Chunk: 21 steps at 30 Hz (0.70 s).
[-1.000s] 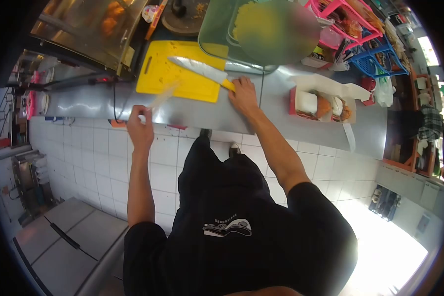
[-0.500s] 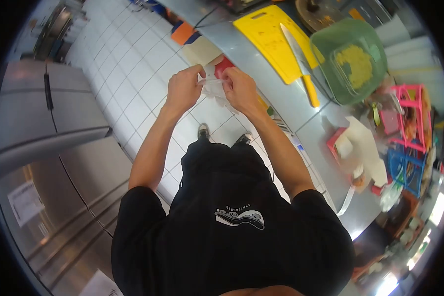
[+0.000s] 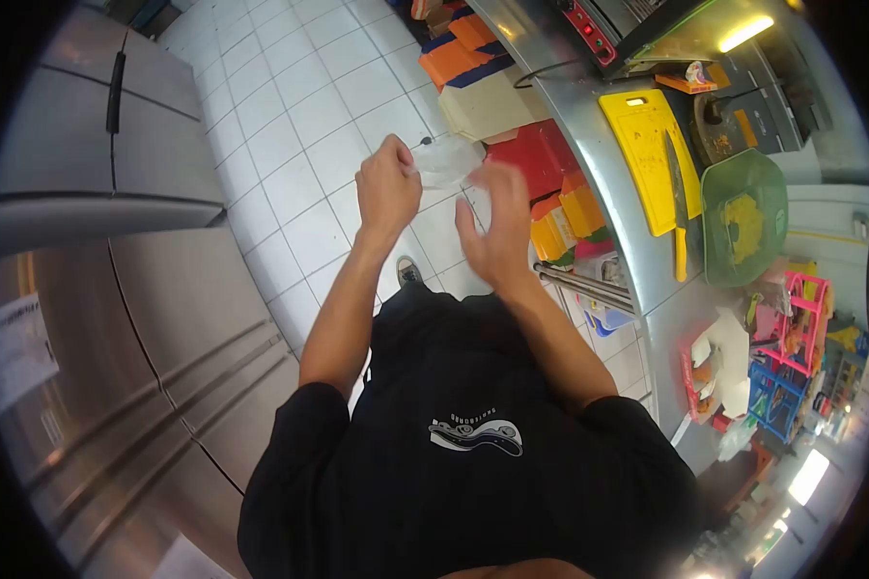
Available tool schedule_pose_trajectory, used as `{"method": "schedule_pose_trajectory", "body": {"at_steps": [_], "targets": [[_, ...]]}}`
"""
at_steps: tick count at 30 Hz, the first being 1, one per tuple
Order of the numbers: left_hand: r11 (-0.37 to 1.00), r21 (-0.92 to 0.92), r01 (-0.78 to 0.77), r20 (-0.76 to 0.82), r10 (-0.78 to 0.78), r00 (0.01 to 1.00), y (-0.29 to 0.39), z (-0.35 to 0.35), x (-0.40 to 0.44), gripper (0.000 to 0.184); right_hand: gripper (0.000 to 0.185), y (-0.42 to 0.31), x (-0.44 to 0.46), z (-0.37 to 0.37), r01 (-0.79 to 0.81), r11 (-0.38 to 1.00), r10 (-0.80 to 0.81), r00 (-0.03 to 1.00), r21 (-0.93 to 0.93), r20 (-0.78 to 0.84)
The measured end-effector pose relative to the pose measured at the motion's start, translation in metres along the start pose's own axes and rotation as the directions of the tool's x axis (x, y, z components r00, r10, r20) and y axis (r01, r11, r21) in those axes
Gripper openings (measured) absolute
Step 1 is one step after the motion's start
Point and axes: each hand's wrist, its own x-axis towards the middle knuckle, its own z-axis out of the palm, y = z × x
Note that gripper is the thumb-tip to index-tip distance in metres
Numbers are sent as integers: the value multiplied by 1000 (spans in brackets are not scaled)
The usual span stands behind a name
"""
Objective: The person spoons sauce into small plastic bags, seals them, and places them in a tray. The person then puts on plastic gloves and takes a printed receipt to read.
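Observation:
My left hand (image 3: 389,191) is closed on a thin, clear plastic piece (image 3: 446,162), which spreads out to its right over the tiled floor. My right hand (image 3: 497,220) is just beyond the plastic's right side, its fingers apart and partly blurred; nothing shows between thumb and fingers. On the steel counter to the right lies a yellow cutting board (image 3: 637,145). A knife with a yellow handle (image 3: 681,253) rests along the board's edge. Beside it is a green tub (image 3: 714,236) holding yellow shreds (image 3: 743,227).
A steel refrigerator (image 3: 183,328) stands on the left. Below the steel counter (image 3: 589,125) are red and orange boxes (image 3: 531,154). An open food box (image 3: 729,362) sits near pink (image 3: 806,323) and blue baskets (image 3: 774,398). White tiles (image 3: 299,125) cover the floor.
The view has turned from the counter toward the refrigerator and floor. Both hands left the counter and met at the plastic; my right hand has since opened away from it.

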Motion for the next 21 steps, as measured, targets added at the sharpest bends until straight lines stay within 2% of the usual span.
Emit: {"method": "schedule_pose_trajectory", "body": {"at_steps": [1,2,4,6,7,8,9,10,12,15,16,17,19,20,21], "targets": [[995,-98,13,17,-12,1000,1,-6,3,13,32,-7,-6,11,-27,986,20,999,162,48],[993,-121,-15,43,20,999,2,-9,6,13,33,-8,-10,22,-65,949,39,995,308,89],[961,-235,-145,32,156,987,12,-6,9,12,36,6,-8,53,-204,884,217,976,421,17],[920,-302,-248,47,274,960,23,8,11,10,38,36,-16,77,-293,675,392,920,677,7],[875,-423,-235,70,290,954,29,20,10,9,36,47,-19,76,-325,617,483,875,717,-19],[838,-362,-408,54,456,888,37,28,11,10,33,61,-28,71,-336,549,508,861,765,14],[839,-340,-425,133,491,861,48,32,8,8,31,68,-34,68,-338,366,604,795,867,55],[838,-364,-406,197,495,846,60,38,1,8,30,63,-35,55,-323,166,711,694,932,114],[760,-442,-476,214,605,766,72,45,-13,11,30,46,-38,32,-173,24,773,627,985,91],[641,-550,-534,243,735,633,88,51,-37,16,27,43,-62,12,40,-33,782,623,999,1],[598,-586,-546,246,774,584,89,53,-43,20,27,40,-71,4,65,-3,794,607,998,-37],[583,-601,-548,254,788,561,92,54,-47,20,27,39,-77,-3,62,-10,805,593,998,-29],[531,-663,-527,257,823,507,101,63,-50,33,26,47,-84,-10,70,-15,824,566,997,-27],[566,-690,-451,344,805,484,103,63,-54,46,26,48,-89,-14,59,-12,820,572,998,-24],[565,-692,-450,350,807,475,104,60,-56,46,26,48,-94,-15,47,-13,814,581,999,-16]]}}
